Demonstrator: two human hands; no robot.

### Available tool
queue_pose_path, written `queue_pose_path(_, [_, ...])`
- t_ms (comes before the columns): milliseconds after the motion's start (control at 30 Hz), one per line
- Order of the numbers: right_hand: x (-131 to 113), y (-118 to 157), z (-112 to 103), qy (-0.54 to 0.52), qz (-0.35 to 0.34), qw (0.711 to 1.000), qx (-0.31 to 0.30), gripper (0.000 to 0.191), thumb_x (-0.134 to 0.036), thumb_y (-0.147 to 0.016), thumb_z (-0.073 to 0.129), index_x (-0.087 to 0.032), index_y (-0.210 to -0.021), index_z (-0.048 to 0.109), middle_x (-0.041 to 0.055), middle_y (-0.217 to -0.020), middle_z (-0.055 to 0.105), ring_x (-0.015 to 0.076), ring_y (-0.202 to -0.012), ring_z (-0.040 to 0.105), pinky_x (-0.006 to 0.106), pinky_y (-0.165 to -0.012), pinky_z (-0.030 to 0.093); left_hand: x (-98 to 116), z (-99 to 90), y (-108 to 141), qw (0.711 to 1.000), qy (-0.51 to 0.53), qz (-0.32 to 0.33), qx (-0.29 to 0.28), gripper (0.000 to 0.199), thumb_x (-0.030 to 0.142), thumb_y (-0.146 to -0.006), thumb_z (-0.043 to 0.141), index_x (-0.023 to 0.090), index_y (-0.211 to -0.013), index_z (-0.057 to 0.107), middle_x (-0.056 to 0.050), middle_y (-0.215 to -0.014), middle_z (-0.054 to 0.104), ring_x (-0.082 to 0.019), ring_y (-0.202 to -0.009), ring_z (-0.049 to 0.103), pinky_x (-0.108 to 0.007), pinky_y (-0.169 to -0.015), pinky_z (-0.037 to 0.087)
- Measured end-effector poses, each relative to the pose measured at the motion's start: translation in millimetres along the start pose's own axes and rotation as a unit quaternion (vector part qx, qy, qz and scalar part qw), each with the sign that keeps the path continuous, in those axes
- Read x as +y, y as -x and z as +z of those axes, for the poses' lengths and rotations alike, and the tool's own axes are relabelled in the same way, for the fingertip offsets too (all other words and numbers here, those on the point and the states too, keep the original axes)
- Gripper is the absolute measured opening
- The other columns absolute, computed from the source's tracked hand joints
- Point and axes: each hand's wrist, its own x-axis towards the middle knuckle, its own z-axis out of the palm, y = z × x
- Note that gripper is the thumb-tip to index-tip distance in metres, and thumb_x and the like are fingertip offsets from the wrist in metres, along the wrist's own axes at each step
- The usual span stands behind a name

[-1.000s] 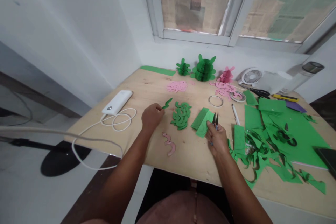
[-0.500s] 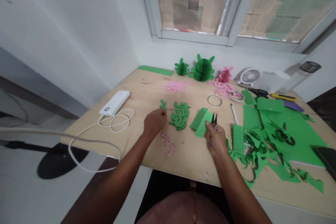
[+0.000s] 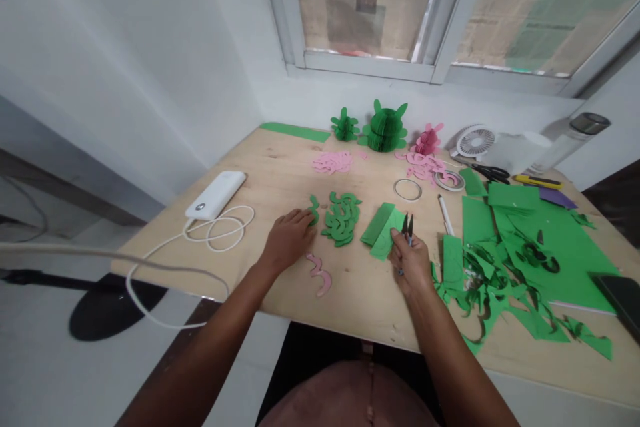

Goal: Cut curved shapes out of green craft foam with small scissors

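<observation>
Pile of green wavy cutouts (image 3: pixel 341 219) on the counter (image 3: pixel 360 293), overlapping and loose. Just left of that pile, a single green cutout (image 3: pixel 314 203), partly under the left hand (image 3: pixel 289 238): palm down, fingers laid low and not clenched, underside hidden, so cannot tell whether pinching it. Right of the pile, scissors (image 3: pixel 411 223) and folded green paper (image 3: pixel 379 225) grasped together in the right hand (image 3: pixel 411 259), blades pointing away from the body and slightly apart. Nearer the body than the pile, one pink wavy cutout (image 3: pixel 323 278). Beyond the pile, a pink heap (image 3: pixel 333 162). Right of and beyond the pile, a bare ring (image 3: pixel 407 199), then a roll (image 3: pixel 450 189) with pink showing inside its opening. Far right beyond the pile, a translucent white container (image 3: pixel 517 150) beside a tilted-looking bottle (image 3: pixel 555 153) with a metal cap on; contents of both impossible to make out. Well right of the pile, tangled green scraps (image 3: pixel 493 280).
</observation>
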Motion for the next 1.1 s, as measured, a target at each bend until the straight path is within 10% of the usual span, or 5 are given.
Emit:
queue_pose_path(867, [0, 0, 0, 0.017, -0.013, 1.000, 0.005, 0.047, -0.038, -0.061, 0.080, -0.023, -0.057, 0.035, -0.0132, -0.040, 0.028, 0.0038, -0.034, 0.019, 0.020, -0.032, 0.013, 13, -0.3, -29, 0.995, -0.022, 0.098, -0.019, 0.017, 0.020, -0.087, 0.052, 0.024, -0.093, 0.068, -0.009, -0.109, 0.066, -0.021, -0.099, 0.061, -0.035, -0.085, 0.045])
queue_pose_path(1100, [0, 0, 0, 0.013, -0.007, 1.000, 0.002, 0.047, -0.038, -0.061, 0.080, -0.023, -0.057, 0.035, -0.0132, -0.040, 0.028, 0.0037, -0.034, 0.018, 0.020, -0.033, 0.013, 7, -27.9, -28, 0.998, -0.005, 0.059, 0.011, 0.026, 0.016, -0.084, 0.043, 0.023, -0.097, 0.065, -0.005, -0.119, 0.063, -0.019, -0.090, 0.064, -0.031, -0.079, 0.047])
